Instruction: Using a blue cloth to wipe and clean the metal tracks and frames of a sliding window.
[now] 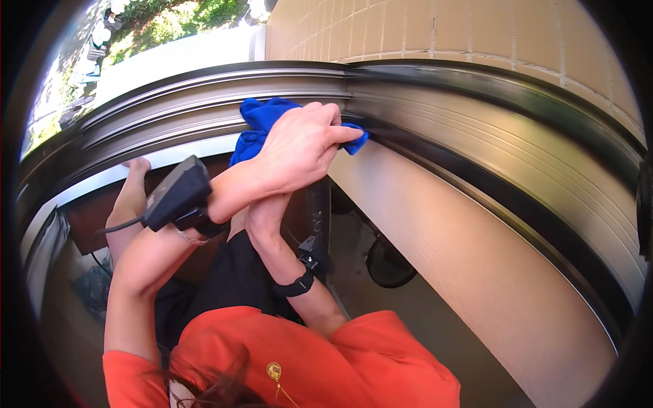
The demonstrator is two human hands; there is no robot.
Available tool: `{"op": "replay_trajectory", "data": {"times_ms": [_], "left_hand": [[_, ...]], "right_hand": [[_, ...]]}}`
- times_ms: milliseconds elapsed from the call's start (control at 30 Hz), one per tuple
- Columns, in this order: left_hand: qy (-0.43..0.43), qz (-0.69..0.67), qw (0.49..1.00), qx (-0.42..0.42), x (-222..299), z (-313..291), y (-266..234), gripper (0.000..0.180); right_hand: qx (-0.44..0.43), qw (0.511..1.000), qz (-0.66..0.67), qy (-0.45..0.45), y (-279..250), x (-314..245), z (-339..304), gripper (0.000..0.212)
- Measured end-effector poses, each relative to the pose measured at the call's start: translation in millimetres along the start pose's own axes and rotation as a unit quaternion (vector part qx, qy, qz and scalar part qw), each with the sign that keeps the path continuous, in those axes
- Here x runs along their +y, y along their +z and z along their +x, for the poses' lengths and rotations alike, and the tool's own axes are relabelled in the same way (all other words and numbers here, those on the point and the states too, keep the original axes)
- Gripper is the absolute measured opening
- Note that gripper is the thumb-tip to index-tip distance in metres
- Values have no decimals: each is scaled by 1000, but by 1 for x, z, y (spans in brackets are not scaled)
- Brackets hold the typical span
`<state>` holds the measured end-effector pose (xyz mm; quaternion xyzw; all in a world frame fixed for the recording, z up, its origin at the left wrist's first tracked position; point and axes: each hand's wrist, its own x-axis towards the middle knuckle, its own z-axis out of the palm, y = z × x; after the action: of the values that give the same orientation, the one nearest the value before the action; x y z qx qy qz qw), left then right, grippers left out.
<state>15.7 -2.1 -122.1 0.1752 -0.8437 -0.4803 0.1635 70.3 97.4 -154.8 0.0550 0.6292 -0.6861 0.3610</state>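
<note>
left hand [303,143] gripping blue cloth [262,119] near where metal tracks [197,109] meet, right hand [269,209] below, its grip hidden, broad ledge [462,258] rightward

Carrier: grooved metal sill [190,112], corner at 12 o'clock, runs curving off toward 9 and roughly 4. On it: blue cloth [258,121], bunched, 11 to just past 12; underside contact hidden.

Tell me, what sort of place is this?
Likely an indoor spot at a window: a grooved metal frame runs across the view, with a tiled wall and sunlit greenery beyond it.
</note>
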Motion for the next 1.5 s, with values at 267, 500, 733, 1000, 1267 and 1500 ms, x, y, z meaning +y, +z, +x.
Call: {"op": "replay_trajectory", "data": {"times_ms": [267, 500, 733, 1000, 1267, 1500], "left_hand": [[8, -112, 994, 18, 44, 8, -15, 28], [105, -275, 955, 45, 88, 8, -36, 25], [49, -610, 788, 64, 89, 3, -61, 40], [-83, -749, 657, -3, 41, -12, -73, 38], [-71, -653, 754, 5, 49, -7, -101, 34], [-81, -348, 929, 100, 33, -32, -163, 18]], "right_hand": [[-154, 955, 247, 50, -44, 16, -18, 15], [-141, 955, 260, 6, -19, -10, -31, 22], [5, 983, 83, -165, 18, -77, -27, 31], [-13, 987, 109, -118, 38, -75, -37, 50], [-57, 982, 136, -120, 43, -76, -30, 45], [-102, 925, -113, -348, 61, -96, -10, 49]]}}
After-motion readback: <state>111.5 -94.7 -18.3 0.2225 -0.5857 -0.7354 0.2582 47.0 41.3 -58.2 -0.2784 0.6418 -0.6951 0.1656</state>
